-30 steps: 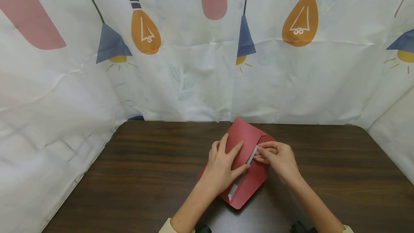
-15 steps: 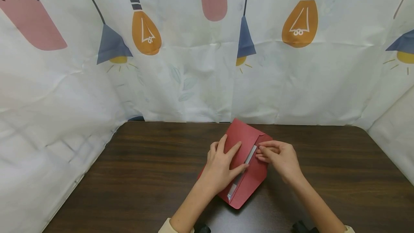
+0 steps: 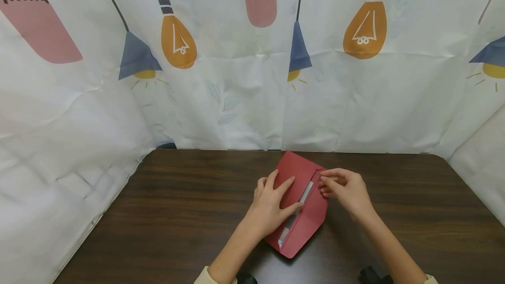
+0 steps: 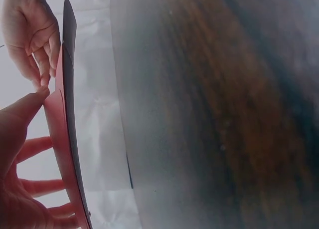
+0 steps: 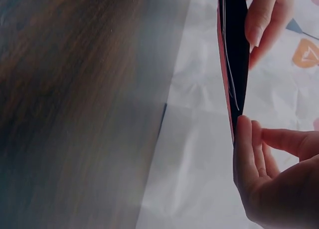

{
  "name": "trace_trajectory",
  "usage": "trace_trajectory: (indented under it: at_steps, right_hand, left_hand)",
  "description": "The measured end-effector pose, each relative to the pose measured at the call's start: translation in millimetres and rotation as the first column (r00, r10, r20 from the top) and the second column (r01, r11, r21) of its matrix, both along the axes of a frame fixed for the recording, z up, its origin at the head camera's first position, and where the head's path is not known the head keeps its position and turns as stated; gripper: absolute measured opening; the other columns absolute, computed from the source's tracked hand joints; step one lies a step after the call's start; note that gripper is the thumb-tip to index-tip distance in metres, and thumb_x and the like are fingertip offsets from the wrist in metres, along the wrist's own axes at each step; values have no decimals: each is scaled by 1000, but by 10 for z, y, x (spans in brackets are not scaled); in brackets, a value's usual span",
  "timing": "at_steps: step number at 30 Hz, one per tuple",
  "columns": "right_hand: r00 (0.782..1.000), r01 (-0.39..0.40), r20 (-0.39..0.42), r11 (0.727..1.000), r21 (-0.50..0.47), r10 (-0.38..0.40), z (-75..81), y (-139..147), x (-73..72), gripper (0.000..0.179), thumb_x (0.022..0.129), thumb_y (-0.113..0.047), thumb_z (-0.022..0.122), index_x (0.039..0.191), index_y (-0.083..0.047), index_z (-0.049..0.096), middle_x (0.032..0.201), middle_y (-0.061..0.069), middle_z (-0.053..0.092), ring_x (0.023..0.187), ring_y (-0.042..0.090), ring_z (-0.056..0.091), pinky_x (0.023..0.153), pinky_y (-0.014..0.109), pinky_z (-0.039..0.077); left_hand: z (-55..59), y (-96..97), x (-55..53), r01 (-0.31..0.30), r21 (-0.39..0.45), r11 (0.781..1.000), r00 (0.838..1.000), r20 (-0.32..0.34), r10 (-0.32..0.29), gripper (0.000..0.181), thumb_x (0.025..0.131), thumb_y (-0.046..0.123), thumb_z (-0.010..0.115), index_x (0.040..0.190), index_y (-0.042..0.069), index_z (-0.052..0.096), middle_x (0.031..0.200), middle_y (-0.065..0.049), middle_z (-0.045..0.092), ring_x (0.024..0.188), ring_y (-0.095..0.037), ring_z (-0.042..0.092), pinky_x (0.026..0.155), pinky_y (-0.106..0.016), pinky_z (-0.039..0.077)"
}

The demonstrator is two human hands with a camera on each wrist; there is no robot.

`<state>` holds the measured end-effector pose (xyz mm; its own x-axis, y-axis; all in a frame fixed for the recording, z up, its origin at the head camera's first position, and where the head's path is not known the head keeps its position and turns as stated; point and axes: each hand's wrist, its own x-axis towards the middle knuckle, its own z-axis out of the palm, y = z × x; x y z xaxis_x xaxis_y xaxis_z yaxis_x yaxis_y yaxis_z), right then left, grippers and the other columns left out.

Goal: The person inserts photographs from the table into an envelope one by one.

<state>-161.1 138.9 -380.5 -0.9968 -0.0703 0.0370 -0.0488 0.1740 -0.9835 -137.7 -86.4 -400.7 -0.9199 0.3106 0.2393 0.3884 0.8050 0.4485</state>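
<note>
A red paper envelope lies slantwise before me, with a whitish strip showing in the slit along its flap. My left hand rests across its left part, fingers spread and thumb beside the slit. At the upper right edge, my right hand has its thumb and fingertips together and pinches the flap's border. The right wrist view shows those fingertips at the edge of the envelope, seen nearly side-on and dark. The left wrist view has the envelope edge-on, left fingers touching its face.
A dark wood-grain table extends around the envelope. A white curtain printed with lamps and bulbs hangs behind it and along the sides. Black wrist devices show at the bottom edge.
The right fingertips have moved from the end of the whitish strip rightward and slightly up to the envelope's edge. The envelope has shifted slightly; the left hand keeps its place on it.
</note>
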Motion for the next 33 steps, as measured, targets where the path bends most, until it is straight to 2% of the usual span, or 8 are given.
trace_trajectory:
  at_steps: [7, 12, 20, 27, 33]
  right_hand:
    - [999, 8, -37, 997, 74, -5, -1, 44, -20, 26, 103, -2, 66, 123, 15, 67, 98, 19, 77, 79, 7, 72, 71, 25, 62]
    - [998, 17, -61, 992, 123, -9, -7, 70, -35, 25, 103, -2, 66, 122, 14, 68, 99, 20, 77, 79, 6, 71, 72, 24, 61]
    - [999, 2, -42, 987, 160, 5, -61, 115, -65, 29, 104, -7, 67, 125, 13, 67, 101, 18, 77, 79, 6, 72, 72, 23, 61]
    - [998, -28, -55, 969, 245, 43, -197, 154, -54, 29, 104, -10, 67, 125, 10, 68, 103, 18, 77, 82, 11, 73, 72, 24, 60]
    - [995, -39, -82, 955, 294, 65, -234, 148, -64, 27, 104, -8, 66, 124, 10, 68, 105, 20, 77, 84, 18, 75, 71, 26, 60]
  left_hand:
    - [-19, 8, 0, -3, -12, 1000, 998, 57, 4, 65, 96, 47, 77, 151, 17, 60, 160, -22, 42, 135, -44, 43, 105, -57, 48]
    - [-4, 25, 29, 17, -26, 1000, 995, 97, -14, 64, 96, 47, 77, 151, 17, 60, 160, -21, 43, 137, -44, 42, 105, -57, 49]
    - [4, 112, 91, 63, -92, 994, 990, 132, -51, 65, 96, 51, 76, 151, 22, 60, 158, -19, 45, 134, -40, 44, 105, -55, 49]
    - [-8, 138, 92, 160, -182, 970, 977, 170, -129, 65, 97, 55, 72, 152, 24, 59, 158, -16, 44, 126, -36, 48, 101, -50, 50]
    - [-24, 86, 109, 224, -240, 945, 959, 226, -170, 65, 96, 57, 72, 152, 25, 60, 157, -15, 46, 120, -31, 49, 97, -45, 50]
